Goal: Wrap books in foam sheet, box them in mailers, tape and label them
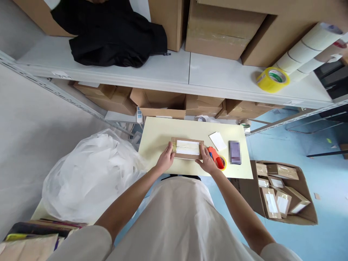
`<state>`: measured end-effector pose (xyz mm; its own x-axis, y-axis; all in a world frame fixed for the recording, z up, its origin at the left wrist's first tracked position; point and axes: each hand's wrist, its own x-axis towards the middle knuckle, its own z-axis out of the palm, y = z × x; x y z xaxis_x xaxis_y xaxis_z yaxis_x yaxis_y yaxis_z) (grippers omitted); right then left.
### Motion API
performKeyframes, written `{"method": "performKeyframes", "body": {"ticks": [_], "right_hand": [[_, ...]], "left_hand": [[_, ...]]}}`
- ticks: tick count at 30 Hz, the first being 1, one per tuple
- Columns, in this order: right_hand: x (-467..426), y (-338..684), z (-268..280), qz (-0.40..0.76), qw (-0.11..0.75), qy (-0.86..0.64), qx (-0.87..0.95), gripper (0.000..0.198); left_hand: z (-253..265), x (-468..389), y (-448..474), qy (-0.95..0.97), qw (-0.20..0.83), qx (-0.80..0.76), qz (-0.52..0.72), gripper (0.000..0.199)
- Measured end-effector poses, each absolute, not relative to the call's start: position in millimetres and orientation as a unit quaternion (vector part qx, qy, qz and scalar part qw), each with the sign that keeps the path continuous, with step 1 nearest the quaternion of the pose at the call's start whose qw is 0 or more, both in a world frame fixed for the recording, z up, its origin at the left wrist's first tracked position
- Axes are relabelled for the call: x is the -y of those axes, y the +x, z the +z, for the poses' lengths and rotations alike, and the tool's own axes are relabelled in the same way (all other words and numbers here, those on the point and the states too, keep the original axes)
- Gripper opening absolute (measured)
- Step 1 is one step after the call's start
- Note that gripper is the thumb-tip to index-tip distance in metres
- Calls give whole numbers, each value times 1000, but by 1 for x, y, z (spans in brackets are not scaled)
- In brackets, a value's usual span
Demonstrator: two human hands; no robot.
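1 labelled cardboard box (188, 148) is gripped over 1 cream tabletop (154, 132), left end pinched by the left hand (165, 158), right end by the right hand (207, 161). 1 red tape dispenser (216, 157) is parked just beside the right hand. At least 7 parcels (282, 171) are held in 1 open carton (300, 219).

Bright diffuse light, soft shadows, pale glare on blue floor (333, 203), wide-angle edge distortion, pixelated patch (235, 153)

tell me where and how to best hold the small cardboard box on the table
Probably by its two short ends, coming from left and right, where the left hand and right hand are: the small cardboard box lies flat, its long side running across the table.
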<state>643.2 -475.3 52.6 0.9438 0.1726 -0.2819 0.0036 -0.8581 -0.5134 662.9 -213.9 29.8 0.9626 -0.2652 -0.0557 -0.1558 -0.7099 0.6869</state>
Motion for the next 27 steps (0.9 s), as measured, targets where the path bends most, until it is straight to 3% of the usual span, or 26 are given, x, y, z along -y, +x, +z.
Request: {"method": "performKeyframes", "body": {"ticks": [5, 9, 15, 19, 27], "right_hand": [[481, 670, 49, 152, 220, -963, 33, 89], [480, 683, 49, 149, 190, -970, 42, 85], [507, 660, 38, 103, 245, -960, 91, 83], [547, 617, 12, 65, 251, -966, -1, 67], [551, 612, -1, 272, 192, -937, -106, 47]], "left_hand": [[38, 225, 681, 937, 322, 119, -69, 63], [58, 243, 690, 965, 214, 144, -35, 64], [65, 270, 695, 966, 115, 218, -72, 88], [54, 275, 696, 971, 99, 203, -81, 93], [54, 279, 693, 975, 78, 181, -105, 87]]}}
